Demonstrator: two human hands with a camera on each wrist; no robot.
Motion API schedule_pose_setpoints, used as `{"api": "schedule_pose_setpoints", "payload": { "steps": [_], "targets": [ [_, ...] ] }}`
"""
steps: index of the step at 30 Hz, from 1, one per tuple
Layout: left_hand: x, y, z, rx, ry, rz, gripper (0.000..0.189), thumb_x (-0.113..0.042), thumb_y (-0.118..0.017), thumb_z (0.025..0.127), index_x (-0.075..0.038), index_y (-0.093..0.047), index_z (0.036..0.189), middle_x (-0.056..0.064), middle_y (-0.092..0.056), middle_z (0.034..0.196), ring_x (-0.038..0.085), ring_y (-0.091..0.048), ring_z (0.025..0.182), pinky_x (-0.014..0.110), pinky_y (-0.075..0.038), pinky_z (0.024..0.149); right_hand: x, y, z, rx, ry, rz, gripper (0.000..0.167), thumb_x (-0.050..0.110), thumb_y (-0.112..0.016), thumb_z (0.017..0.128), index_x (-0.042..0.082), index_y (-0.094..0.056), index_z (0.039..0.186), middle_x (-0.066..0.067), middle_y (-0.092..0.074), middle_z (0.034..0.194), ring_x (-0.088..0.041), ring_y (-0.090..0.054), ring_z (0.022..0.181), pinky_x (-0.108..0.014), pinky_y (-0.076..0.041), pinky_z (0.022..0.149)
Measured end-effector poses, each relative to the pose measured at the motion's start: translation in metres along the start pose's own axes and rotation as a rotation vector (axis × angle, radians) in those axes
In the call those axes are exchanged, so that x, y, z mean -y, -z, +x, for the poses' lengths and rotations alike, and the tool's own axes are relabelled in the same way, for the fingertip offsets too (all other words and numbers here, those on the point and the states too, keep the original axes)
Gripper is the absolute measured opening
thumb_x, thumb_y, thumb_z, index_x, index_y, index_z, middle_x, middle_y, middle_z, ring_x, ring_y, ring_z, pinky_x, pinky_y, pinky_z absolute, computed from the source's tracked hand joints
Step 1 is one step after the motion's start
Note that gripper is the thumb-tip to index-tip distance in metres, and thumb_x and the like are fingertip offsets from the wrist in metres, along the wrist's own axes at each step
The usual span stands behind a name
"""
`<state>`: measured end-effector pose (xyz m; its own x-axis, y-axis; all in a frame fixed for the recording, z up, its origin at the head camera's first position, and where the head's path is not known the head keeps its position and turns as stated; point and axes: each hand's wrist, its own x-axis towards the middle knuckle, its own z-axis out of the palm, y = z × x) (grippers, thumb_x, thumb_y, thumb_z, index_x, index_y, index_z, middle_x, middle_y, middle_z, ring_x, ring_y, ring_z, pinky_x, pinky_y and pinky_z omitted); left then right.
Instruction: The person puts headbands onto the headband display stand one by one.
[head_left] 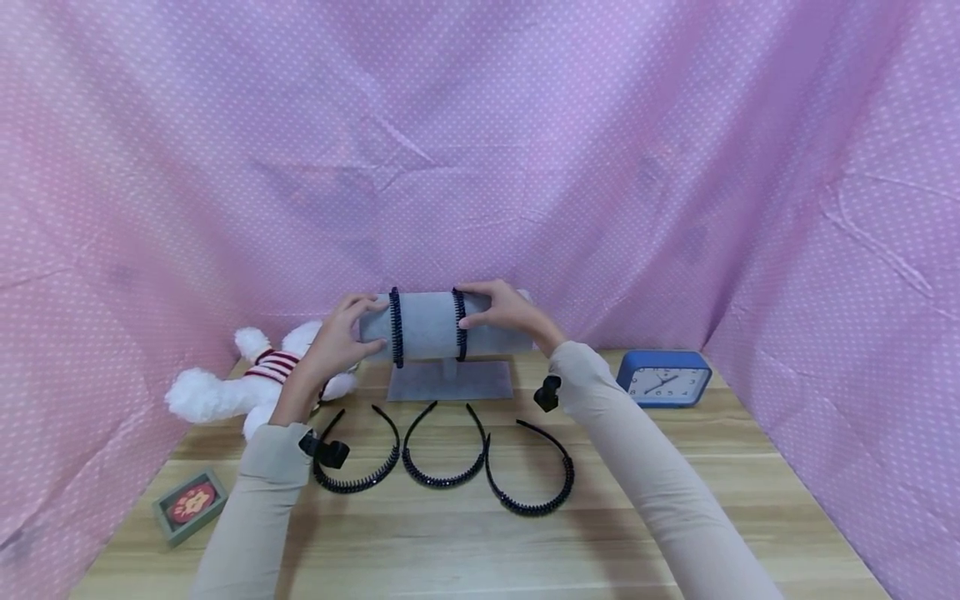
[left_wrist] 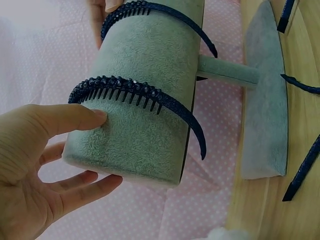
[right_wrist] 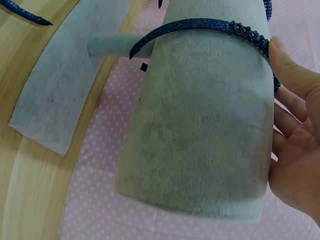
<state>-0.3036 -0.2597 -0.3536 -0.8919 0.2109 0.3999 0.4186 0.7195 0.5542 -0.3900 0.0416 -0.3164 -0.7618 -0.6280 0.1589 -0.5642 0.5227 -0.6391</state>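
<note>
A grey plush display stand [head_left: 427, 325] has a thick horizontal roll on a short post and flat base. Two dark beaded, toothed headbands sit around the roll. My left hand [head_left: 341, 337] is at the roll's left end beside the left headband [left_wrist: 117, 87]. Its thumb rests on the plush, and its other fingers spread loosely past the end. With thumb and fingers, my right hand [head_left: 510, 308] holds the right headband [right_wrist: 220, 26]; the fingers reach behind the roll, partly hidden. In front lie three more headbands: a left one [head_left: 356, 486], a middle one [head_left: 442, 482] and a right one [head_left: 534, 508].
A white plush toy [head_left: 217, 398] in a striped top lies left of the stand. Nearer is a small green frame [head_left: 191, 505] with a red and yellow picture. At right stands a blue clock [head_left: 663, 379]. Pink dotted cloth [head_left: 480, 167] surrounds the wooden table [head_left: 465, 558].
</note>
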Motion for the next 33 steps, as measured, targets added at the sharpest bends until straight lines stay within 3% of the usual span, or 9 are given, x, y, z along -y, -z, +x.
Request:
{"api": "schedule_pose_setpoints", "payload": {
  "steps": [15,24,33],
  "targets": [
    [-0.003,0.002,0.001,0.023,0.02,-0.003,0.059,-0.004,-0.077,0.089,-0.002,-0.055,0.143,0.021,-0.042,0.152,0.043,-0.04,0.141,0.063,-0.036,0.115,0.01,-0.007,0.01,0.042,-0.031,0.016,0.067,0.025,-0.073,0.095,0.013,-0.045,0.154,-0.01,-0.044,0.159,-0.027,-0.037,0.151,-0.042,-0.027,0.126],
    [-0.003,0.003,-0.001,0.019,0.016,-0.003,0.058,-0.004,-0.077,0.088,-0.002,-0.055,0.142,0.021,-0.042,0.152,0.044,-0.04,0.141,0.063,-0.036,0.115,0.018,-0.012,0.014,0.046,-0.012,-0.028,0.068,0.027,-0.074,0.095,0.015,-0.045,0.155,-0.011,-0.044,0.16,-0.025,-0.041,0.149,-0.041,-0.03,0.125],
    [-0.004,0.002,-0.002,0.016,0.022,-0.004,0.058,-0.004,-0.077,0.088,-0.001,-0.055,0.142,0.023,-0.042,0.151,0.044,-0.041,0.14,0.063,-0.038,0.114,0.021,-0.023,0.015,0.025,-0.006,0.01,0.07,0.028,-0.077,0.093,0.016,-0.046,0.154,-0.009,-0.045,0.159,-0.026,-0.037,0.151,-0.042,-0.027,0.126]
  ]
}}
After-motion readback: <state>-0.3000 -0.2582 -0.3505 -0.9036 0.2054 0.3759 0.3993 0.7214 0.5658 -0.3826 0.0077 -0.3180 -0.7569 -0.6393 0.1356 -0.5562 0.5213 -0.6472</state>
